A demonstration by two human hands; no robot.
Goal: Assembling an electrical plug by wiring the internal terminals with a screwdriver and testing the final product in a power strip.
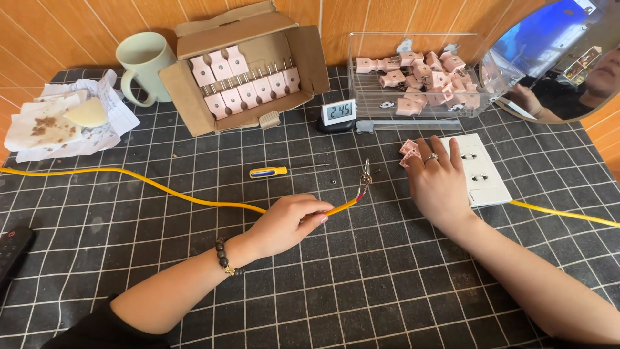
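Here, in the single head view, the left hand [287,223] pinches a yellow cable [161,189] between thumb and fingers close to its stripped end, so that the bare wire tips [366,176] stick up clear of the dark gridded mat [361,284] and stay steady. The rest of that cable trails away to the left across the mat.

The right hand [439,184] lies flat with fingers spread, its fingertips resting on a small pink plug part [409,150] just beside a white wall socket plate [481,169]; it presses rather than grips, and holds nothing closed. A second run of yellow cable [568,214] comes out from under that plate toward the right.

Between the hands, slightly further back, a screwdriver with a yellow and blue handle [268,172] lies within easy reach, and a tiny dark screw [333,183] sits near it. Behind these stands a small digital clock [338,112]. An open cardboard box [194,97] holds pink plugs in neat rows, while a clear plastic bin [371,90] holds more of them loose. A pale green mug [143,64] and crumpled paper [58,126] sit at the far left, well apart from the work.
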